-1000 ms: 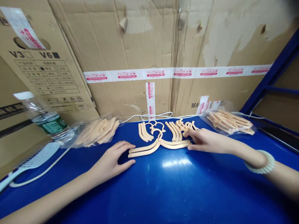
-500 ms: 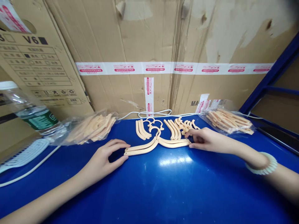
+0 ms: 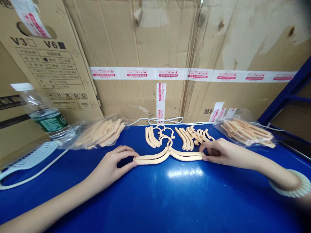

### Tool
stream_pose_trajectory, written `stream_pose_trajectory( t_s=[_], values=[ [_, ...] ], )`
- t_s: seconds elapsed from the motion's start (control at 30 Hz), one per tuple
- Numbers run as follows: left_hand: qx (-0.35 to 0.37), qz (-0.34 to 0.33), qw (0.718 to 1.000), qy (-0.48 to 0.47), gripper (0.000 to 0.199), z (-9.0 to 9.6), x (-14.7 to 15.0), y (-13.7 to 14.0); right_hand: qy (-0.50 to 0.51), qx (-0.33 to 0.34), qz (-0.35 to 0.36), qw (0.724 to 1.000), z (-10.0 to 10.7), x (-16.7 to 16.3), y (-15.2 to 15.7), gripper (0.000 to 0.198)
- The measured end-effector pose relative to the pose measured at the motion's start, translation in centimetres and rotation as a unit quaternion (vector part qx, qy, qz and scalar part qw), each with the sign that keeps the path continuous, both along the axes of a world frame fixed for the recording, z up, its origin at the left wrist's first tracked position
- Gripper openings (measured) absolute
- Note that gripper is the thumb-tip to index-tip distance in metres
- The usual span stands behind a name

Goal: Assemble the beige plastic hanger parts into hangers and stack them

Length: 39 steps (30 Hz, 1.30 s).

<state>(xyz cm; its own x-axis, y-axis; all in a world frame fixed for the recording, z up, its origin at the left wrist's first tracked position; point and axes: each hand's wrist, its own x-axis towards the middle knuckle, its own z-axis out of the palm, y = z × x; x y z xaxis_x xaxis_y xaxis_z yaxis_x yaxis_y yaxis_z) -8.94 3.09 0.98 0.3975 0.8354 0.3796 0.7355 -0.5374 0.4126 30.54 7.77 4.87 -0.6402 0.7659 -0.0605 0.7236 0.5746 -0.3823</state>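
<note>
A beige folding clothes hanger [image 3: 152, 158] lies on the blue table, both arms spread and its hook pointing away from me. My left hand [image 3: 118, 162] pinches the tip of the left arm between thumb and fingers. At the other tip, my right hand [image 3: 224, 155] has its thumb and fingertips closed on the end. Just behind the hanger are loose curved hanger arms [image 3: 152, 137] on the left and more arms [image 3: 184, 139] on the right. Several loose hooks [image 3: 170, 131] lie between these groups, and small curved pieces [image 3: 199, 134] sit near my right hand.
Plastic bags of beige parts lie at left [image 3: 99, 132] and right [image 3: 247, 131]. A water bottle [image 3: 51, 121] and a pale hairbrush [image 3: 31, 157] are on the left. A white cable [image 3: 138, 120] runs along the cardboard [image 3: 131, 100] behind. A dark flat device [image 3: 295, 149] lies far right.
The view has shifted, so the scene sits slightly farther right. My right fingers have closed more tightly at the hanger's right tip, and the left fingers at its left tip.
</note>
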Motion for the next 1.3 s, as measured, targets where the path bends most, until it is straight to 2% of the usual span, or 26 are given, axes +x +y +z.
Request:
stream_pose_trajectory(
  t_s=[0.57, 0.73, 0.9, 1.07, 1.3],
  values=[
    [0.014, 0.003, 0.999, 0.035, 0.023, 0.0, 0.2, -0.4, -0.008, 0.037, 0.001, 0.999, -0.2, -0.2, -0.3, 0.015],
    [0.031, -0.003, 0.999, 0.025, 0.023, 0.0, 0.3, -0.4, -0.006, 0.040, 0.003, 0.999, -0.2, -0.1, -0.3, 0.022],
    [0.047, 0.008, 0.999, -0.015, 0.021, 0.1, 0.3, -0.7, 0.040, 0.126, -0.039, 0.990, 0.0, 0.3, -0.2, 0.034],
    [0.064, -0.002, 0.998, -0.011, 0.019, 0.6, -0.1, -0.5, 0.087, 0.210, -0.078, 0.971, 0.6, 0.2, 0.1, 0.034],
    [0.074, -0.092, 0.989, 0.088, 0.028, 2.0, -0.1, 1.6, 0.054, 0.217, -0.048, 0.974, 2.1, -2.6, 2.7, 0.025]
  ],
)
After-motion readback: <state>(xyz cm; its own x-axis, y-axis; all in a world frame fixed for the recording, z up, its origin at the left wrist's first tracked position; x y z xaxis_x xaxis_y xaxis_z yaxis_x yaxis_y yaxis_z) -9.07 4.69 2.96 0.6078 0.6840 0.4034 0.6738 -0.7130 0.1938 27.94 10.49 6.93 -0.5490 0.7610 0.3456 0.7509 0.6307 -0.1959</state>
